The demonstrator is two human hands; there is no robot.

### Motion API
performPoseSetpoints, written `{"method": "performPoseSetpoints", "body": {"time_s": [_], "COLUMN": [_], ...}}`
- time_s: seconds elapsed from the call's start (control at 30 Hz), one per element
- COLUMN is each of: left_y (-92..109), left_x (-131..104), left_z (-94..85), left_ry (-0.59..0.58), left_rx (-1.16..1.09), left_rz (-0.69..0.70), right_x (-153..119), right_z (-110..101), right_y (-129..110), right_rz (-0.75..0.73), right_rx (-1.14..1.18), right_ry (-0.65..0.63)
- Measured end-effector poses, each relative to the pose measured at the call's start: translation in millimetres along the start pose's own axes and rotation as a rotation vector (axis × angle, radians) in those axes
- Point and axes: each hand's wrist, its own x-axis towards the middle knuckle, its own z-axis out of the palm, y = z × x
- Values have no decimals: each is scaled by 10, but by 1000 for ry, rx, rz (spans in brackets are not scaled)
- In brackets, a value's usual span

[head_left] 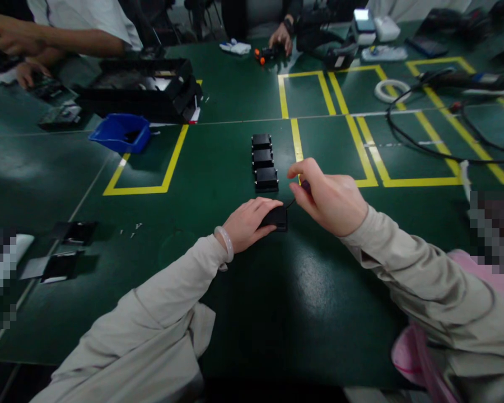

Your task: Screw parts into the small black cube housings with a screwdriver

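Observation:
My left hand (250, 224) is closed around a small black box (279, 219) on the green table, thumb along its near side and fingers over the top. In my right hand (330, 196) is a screwdriver (306, 186) with a dark handle, gripped between thumb and fingers. Its thin shaft slants down to the box's far right corner; I cannot make out what the tip touches. Just beyond stands a row of three similar black boxes (264, 158), with small shiny screws at their corners. Several loose screws (136, 228) lie to the left of my left hand.
A blue bin (121, 132) sits at the left, before black trays (143, 89). Flat black parts (69, 249) lie at the left. Black cable (428, 148) and a white tape roll (392, 90) are at the right. Co-workers' hands (281, 38) are across the table.

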Motion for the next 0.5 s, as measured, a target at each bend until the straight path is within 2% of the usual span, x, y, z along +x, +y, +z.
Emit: {"method": "performPoseSetpoints", "body": {"time_s": [0.13,0.5], "left_y": [-7,7], "left_x": [-3,1], "left_z": [5,-3], "left_ry": [10,4], "left_rx": [19,26], "left_rz": [6,-5], "right_x": [-5,-13], "right_z": [-7,5], "right_y": [14,14], "right_rz": [-45,-54], "right_rx": [-22,-28], "right_ry": [12,25]}}
